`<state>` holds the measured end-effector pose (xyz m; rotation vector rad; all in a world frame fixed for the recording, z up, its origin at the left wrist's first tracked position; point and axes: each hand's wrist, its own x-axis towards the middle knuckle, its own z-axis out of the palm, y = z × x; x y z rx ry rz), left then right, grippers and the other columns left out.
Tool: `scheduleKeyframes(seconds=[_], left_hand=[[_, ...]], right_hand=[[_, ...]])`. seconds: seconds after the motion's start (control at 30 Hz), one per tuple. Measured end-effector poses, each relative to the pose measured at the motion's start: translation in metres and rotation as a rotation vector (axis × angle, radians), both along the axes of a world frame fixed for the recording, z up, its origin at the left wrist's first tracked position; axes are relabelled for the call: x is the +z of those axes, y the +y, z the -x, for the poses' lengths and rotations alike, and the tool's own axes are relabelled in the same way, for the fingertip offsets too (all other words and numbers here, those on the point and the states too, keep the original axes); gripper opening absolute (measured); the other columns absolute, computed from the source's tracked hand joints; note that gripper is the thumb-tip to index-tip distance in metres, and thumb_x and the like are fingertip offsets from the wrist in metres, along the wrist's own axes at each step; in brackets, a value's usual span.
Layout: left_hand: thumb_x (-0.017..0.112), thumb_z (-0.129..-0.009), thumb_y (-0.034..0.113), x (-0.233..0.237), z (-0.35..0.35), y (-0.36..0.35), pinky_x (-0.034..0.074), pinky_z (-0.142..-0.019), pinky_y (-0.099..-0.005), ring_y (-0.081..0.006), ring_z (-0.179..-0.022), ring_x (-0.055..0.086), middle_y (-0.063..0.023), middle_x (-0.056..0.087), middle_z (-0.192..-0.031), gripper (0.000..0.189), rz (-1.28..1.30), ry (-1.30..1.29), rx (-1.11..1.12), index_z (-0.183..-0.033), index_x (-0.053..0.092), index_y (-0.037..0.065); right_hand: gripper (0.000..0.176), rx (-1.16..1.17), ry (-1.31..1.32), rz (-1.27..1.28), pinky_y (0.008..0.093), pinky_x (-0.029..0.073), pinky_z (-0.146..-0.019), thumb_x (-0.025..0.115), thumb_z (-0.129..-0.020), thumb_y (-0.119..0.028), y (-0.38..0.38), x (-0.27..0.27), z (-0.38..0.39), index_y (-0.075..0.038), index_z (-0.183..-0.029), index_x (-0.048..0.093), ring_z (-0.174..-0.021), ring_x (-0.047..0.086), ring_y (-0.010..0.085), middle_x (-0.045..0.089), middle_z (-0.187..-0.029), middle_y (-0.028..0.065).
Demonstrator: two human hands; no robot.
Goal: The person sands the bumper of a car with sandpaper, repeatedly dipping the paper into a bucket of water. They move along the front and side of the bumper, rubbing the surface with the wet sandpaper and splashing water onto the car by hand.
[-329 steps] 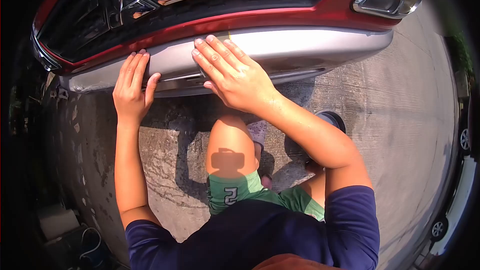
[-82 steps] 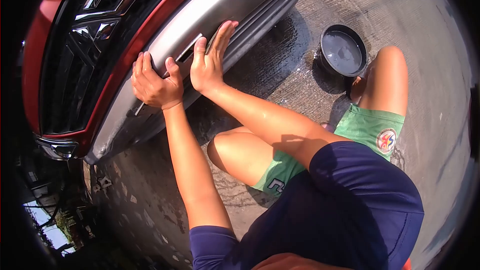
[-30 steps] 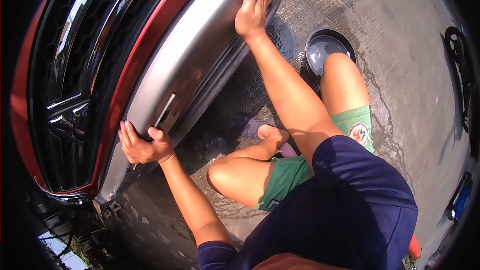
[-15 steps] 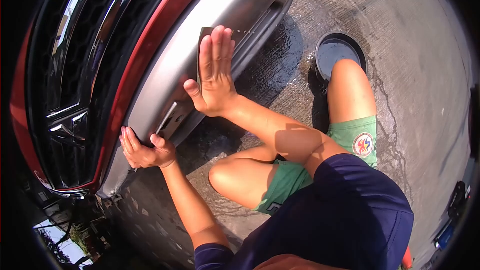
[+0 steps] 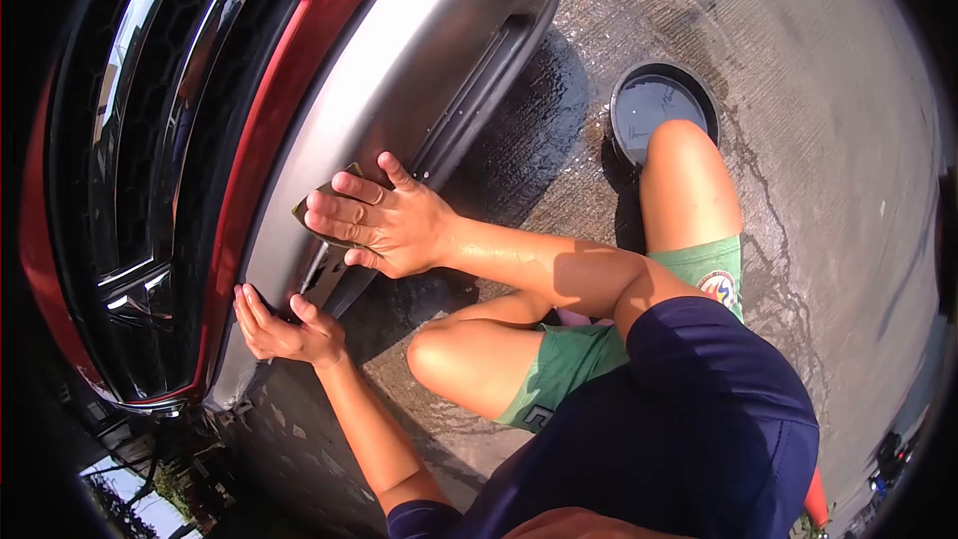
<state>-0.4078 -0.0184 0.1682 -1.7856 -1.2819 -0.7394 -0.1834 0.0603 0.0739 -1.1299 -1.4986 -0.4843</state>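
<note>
Since half a second ago our right hand (image 5: pixel 389 228) has slid down the bumper (image 5: pixel 429 50) and turned, fingers (image 5: pixel 349 208) now pointing across towards the grille (image 5: pixel 150 140); it lies flat, grip wide, pressing a dark pad (image 5: pixel 301 212) on the silver face just above our left hand (image 5: pixel 284 324). Only a corner of the pad shows past the fingertips, so we cannot tell its long axis, while the bumper runs from lower left to upper right. Our left hand stays half-curled against the bumper's lower edge, holding nothing we can see.
</note>
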Motion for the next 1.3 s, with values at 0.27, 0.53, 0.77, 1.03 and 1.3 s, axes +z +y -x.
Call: scheduleKeyframes(seconds=[0.27, 0.53, 0.77, 1.03, 1.3], left_hand=[[0.061, -0.101, 0.044, 0.044, -0.115, 0.018, 0.011, -0.132, -0.0527, -0.0283, -0.162, 0.023, -0.0098, 0.026, -0.175, 0.076, 0.551, 0.763, -0.114, -0.165, 0.036, 0.012], [0.071, -0.09, 0.041, 0.092, -0.172, 0.085, 0.021, -0.13, -0.0524, -0.03, -0.16, 0.026, -0.0009, 0.029, -0.174, 0.08, 0.711, 0.912, -0.4, -0.162, 0.044, 0.02], [0.078, -0.085, 0.033, 0.083, -0.156, 0.084, 0.025, -0.129, -0.0538, -0.0362, -0.158, 0.03, -0.0051, 0.034, -0.171, 0.085, 0.708, 0.758, -0.425, -0.162, 0.044, 0.018], [0.084, -0.079, 0.03, 0.084, -0.167, 0.079, 0.028, -0.129, -0.0502, -0.0373, -0.157, 0.032, -0.0177, 0.032, -0.17, 0.104, 0.725, 0.694, -0.382, -0.166, 0.03, 0.009], [0.082, -0.086, 0.031, 0.086, -0.162, 0.08, 0.028, -0.128, -0.0489, -0.0401, -0.157, 0.031, -0.0254, 0.031, -0.168, 0.102, 0.738, 0.538, -0.43, -0.164, 0.025, -0.003]], right_hand=[[0.069, 0.19, 0.818, 0.338, 0.0461, 0.006, -0.13, 0.03, -0.113, -0.05, 0.126, 0.023, -0.28, -0.006, -0.165, 0.025, -0.161, 0.014, 0.0389, 0.022, -0.173, 0.02], [0.081, 0.267, 0.703, 0.169, 0.0592, -0.002, -0.128, 0.029, -0.112, -0.05, 0.039, -0.006, -0.122, -0.005, -0.169, -0.008, -0.162, -0.011, 0.0424, -0.012, -0.176, 0.0216], [0.082, 0.164, 0.852, 0.166, 0.0567, -0.003, -0.129, 0.021, -0.113, -0.052, 0.072, 0.007, -0.158, 0.002, -0.165, -0.012, -0.161, -0.013, 0.044, -0.017, -0.173, 0.0272], [0.08, 0.078, 0.842, 0.138, 0.0515, 0.003, -0.131, 0.027, -0.113, -0.052, 0.105, 0.021, -0.211, 0.002, -0.167, 0.005, -0.163, 0.003, 0.0417, 0.001, -0.175, 0.0269], [0.08, 0.078, 0.452, 0.084, 0.0544, 0.002, -0.13, 0.032, -0.11, -0.055, 0.069, 0.026, -0.173, -0.007, -0.17, 0.01, -0.163, 0.009, 0.0371, 0.01, -0.177, 0.0187]])
